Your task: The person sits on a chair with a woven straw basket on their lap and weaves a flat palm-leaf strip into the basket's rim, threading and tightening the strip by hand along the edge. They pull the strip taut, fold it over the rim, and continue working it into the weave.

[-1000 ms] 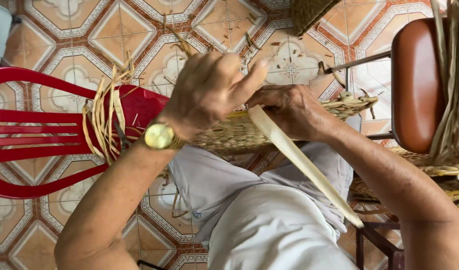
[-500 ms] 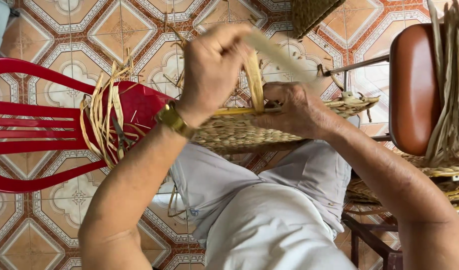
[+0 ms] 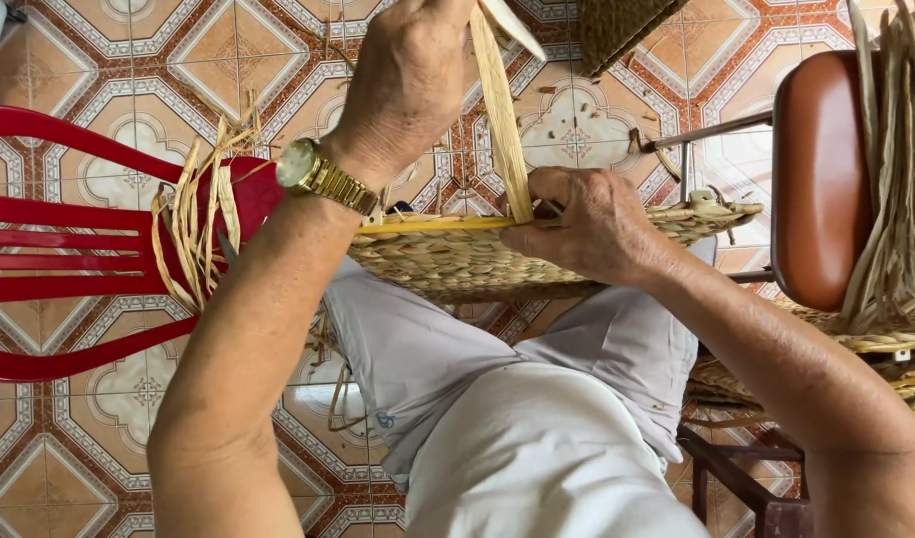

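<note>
A flat woven straw piece [image 3: 457,261] with a yellow rim rests on my knees. My left hand [image 3: 410,80], a gold watch on its wrist, is raised above it and grips a long pale straw strip [image 3: 499,120], which runs straight down to the rim. My right hand [image 3: 589,225] presses on the woven piece's edge, its fingers pinching the spot where the strip enters the weave.
A red plastic chair [image 3: 69,239] lies at left with a bundle of loose straw strands [image 3: 193,224] draped on it. A brown padded chair [image 3: 821,179] with more straw stands at right, woven pieces stacked below it. Another woven item [image 3: 622,30] hangs at top. Patterned floor tiles beneath.
My left hand has risen from the weave, pulling the straw strip up and taut; the strip earlier lay slanted down toward my lap. The right hand stayed on the rim.
</note>
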